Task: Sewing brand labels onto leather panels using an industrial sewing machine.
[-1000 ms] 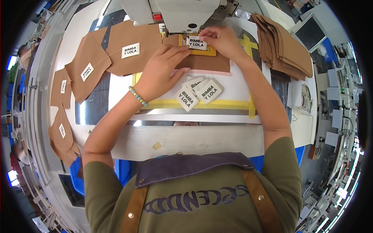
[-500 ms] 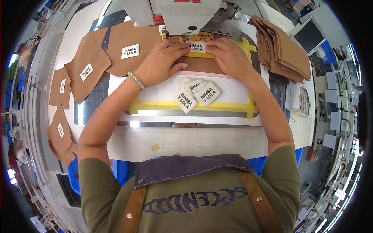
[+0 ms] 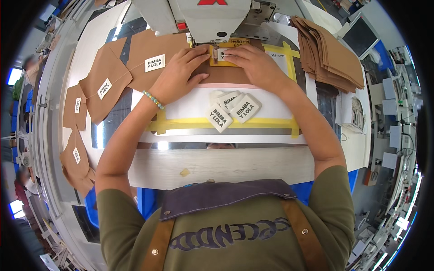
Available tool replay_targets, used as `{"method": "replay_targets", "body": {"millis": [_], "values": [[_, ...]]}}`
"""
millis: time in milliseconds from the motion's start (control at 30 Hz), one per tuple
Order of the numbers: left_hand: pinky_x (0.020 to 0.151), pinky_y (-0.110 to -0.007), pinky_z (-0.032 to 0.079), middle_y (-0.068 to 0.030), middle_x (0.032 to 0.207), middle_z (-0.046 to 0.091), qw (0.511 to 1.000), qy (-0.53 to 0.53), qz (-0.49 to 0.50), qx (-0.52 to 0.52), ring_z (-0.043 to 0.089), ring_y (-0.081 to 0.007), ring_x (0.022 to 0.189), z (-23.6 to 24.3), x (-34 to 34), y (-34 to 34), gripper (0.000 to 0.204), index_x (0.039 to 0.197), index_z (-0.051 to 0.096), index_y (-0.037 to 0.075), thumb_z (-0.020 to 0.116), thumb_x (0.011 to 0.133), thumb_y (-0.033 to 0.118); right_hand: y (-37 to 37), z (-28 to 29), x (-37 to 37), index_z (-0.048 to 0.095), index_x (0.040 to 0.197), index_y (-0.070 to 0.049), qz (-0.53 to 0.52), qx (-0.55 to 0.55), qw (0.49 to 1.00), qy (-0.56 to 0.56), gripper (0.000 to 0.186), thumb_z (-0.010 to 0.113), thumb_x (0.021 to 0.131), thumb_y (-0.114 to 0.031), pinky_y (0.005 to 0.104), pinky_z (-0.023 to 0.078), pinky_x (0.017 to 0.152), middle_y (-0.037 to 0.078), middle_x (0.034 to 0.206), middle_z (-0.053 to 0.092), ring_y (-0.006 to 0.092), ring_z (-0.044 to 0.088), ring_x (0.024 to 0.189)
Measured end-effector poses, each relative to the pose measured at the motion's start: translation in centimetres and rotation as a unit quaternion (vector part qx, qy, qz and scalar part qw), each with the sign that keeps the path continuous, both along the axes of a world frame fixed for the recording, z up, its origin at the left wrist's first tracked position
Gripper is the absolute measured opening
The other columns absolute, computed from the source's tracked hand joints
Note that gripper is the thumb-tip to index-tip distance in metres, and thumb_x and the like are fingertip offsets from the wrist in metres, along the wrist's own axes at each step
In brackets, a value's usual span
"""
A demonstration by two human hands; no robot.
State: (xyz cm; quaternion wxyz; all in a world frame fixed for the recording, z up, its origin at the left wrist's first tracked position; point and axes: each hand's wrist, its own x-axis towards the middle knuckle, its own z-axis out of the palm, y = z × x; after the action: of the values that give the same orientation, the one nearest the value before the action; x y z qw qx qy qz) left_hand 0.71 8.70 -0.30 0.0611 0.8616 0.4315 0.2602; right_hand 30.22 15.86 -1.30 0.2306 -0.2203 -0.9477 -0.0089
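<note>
Under the head of a sewing machine (image 3: 212,20), a white label (image 3: 221,54) with dark print sits within a yellow frame (image 3: 233,64) on a brown fabric piece (image 3: 217,77). My right hand (image 3: 260,65) reaches in from the right, its stretched fingers lying over the label and hiding much of it. My left hand (image 3: 183,74), with a beaded bracelet at the wrist, rests on the brown fabric left of the frame. Its fingers are extended and the thumb stands apart. Nothing shows in its grasp. Nearer to me, several loose white labels (image 3: 244,108) lie in a small pile.
Brown pieces (image 3: 101,83) with labels attached trail off to the left, joined by thread. A stack of plain brown pieces (image 3: 327,56) lies at the right. Yellow tape (image 3: 266,123) marks the white work sheet. A dark screen (image 3: 360,39) stands at the far right.
My left hand has drawn a little to the left, off the label. The fingers of my right hand have slid left across it. The whole view has shifted slightly.
</note>
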Motion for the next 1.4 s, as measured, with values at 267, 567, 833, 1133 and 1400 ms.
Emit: {"method": "replay_targets", "body": {"millis": [267, 567, 833, 1133, 1400], "values": [[0.120, -0.048, 0.047, -0.0141, 0.154, 0.063, 0.999, 0.033, 0.002, -0.033, 0.055, -0.0394, 0.139, 0.7, -0.4, -0.3, 0.057, 0.150, 0.064, 0.002, 0.079, 0.097, 0.018, 0.1, 0.8, -0.1, 0.077, 0.133, -0.010, -0.001, -0.048, 0.999, -0.016, 0.042, 0.060, 0.096, 0.001, 0.0407, 0.056, 0.112, 0.003, 0.146, 0.070, 0.0282, 0.062, 0.136], [0.122, -0.048, 0.046, -0.0140, 0.154, 0.063, 0.998, 0.033, -0.011, -0.046, 0.053, -0.0390, 0.143, 1.5, -0.6, -0.3, 0.050, 0.145, 0.068, 0.002, 0.078, 0.098, 0.016, 0.1, 0.9, -0.4, 0.073, 0.139, -0.010, -0.001, -0.079, 0.996, -0.037, 0.054, 0.060, 0.090, 0.006, 0.0452, 0.047, 0.122, 0.005, 0.153, 0.066, 0.0325, 0.056, 0.140], [0.117, -0.046, 0.051, -0.0158, 0.149, 0.067, 0.999, 0.011, -0.007, -0.040, 0.060, -0.0376, 0.139, 2.7, -1.9, -0.9, 0.045, 0.140, 0.070, 0.000, 0.078, 0.097, 0.011, 0.8, 0.2, -0.8, 0.075, 0.137, -0.009, -0.033, -0.063, 0.997, -0.020, 0.048, 0.060, 0.093, 0.005, 0.0453, 0.047, 0.122, 0.006, 0.150, 0.068, 0.0324, 0.056, 0.140], [0.115, -0.046, 0.052, -0.0166, 0.153, 0.065, 0.996, -0.004, -0.006, -0.086, 0.060, -0.0376, 0.138, 3.3, -1.4, -1.7, 0.048, 0.142, 0.069, 0.000, 0.079, 0.095, 0.010, 1.2, 0.9, -0.9, 0.077, 0.137, -0.011, -0.060, -0.101, 0.993, -0.019, 0.042, 0.059, 0.100, -0.005, 0.0441, 0.043, 0.127, 0.006, 0.156, 0.065, 0.0306, 0.052, 0.148], [0.123, -0.050, 0.043, -0.0115, 0.157, 0.063, 0.998, 0.059, 0.007, 0.001, 0.050, -0.0421, 0.143, 2.4, -0.5, -1.2, 0.053, 0.144, 0.068, 0.002, 0.081, 0.095, 0.018, -1.4, 5.1, 3.6, 0.073, 0.142, -0.009, -0.067, -0.211, 0.973, 0.064, 0.036, 0.063, 0.108, -0.018, 0.0439, 0.047, 0.122, 0.010, 0.160, 0.061, 0.0319, 0.052, 0.150]]}}
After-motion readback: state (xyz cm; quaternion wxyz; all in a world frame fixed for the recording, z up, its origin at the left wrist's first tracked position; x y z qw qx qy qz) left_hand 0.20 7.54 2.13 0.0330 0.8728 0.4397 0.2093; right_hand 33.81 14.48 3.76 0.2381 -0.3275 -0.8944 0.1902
